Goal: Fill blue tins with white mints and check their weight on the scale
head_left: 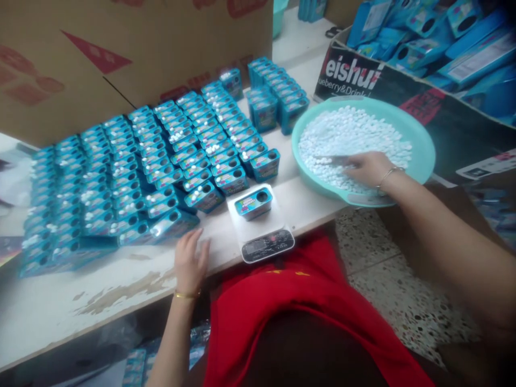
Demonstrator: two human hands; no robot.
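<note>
Left-frame boxes (153, 167), many showing white pellets (212, 149); centre box (253, 203) apparently unfilled. Left hand (191, 259) spread; right hand (368, 170) pinching flat tool (337, 160).

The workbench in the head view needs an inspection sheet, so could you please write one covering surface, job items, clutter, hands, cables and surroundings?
Surface: white bench, brown worn patches near its front edge.
Job items: one blue box on the scale, display unreadable; rows of blue boxes, several with white pellets on top; green basin of white pellets.
Clutter: blurred whitish item at the left edge.
Hands: left hand open at the bench's front edge; right hand holding a thin tool over the pellets.
Cables: nothing seen.
Surroundings: cardboard behind; carton of blue boxes at right; speckled floor.
</note>
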